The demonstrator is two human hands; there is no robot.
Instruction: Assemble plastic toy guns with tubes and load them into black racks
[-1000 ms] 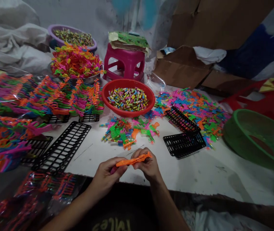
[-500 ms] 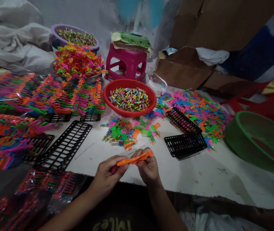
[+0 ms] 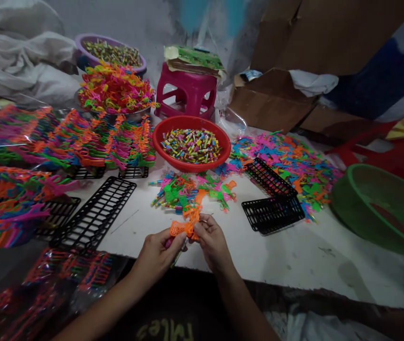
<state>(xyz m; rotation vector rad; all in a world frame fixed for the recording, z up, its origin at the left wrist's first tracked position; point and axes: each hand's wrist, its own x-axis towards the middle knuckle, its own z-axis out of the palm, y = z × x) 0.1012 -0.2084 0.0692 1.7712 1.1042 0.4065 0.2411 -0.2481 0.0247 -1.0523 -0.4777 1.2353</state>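
"Orange plastic piece, held up over the near edge of the white table. Taking it as clock centre, 12 toward the wall. How do the hands sit?"

"Left hand at 8 o'clock, thumb and fingers closed on the piece's patterned end. Dark pink bit tucked in the same grip. Right hand at 4, thumb and fingertips pinching the other side; how far its lower fingers curl, cannot tell."

"Anything under the grip?"

"Slim, light-coloured thing, toward 7, too small to name."

"Straight ahead?"

"At 12, just beyond the piece: small cluster of green, orange and blue parts, lying loose. Behind that, red basin full of short striped tubes. Farther on, magenta stool with a green-topped stack on it."

"Right side?"

"Two black racks near 2 and 3, one overlapping the other. Wide multicoloured spread of loose parts behind them, 2 o'clock. Green basket well apart, at 3."

"And left?"

"Long black rack at 9, bare grid showing, lying aslant. Rows of coloured pieces packed tight at 10. Bright tangled heap at 11, in a bowl; lilac basin beyond."
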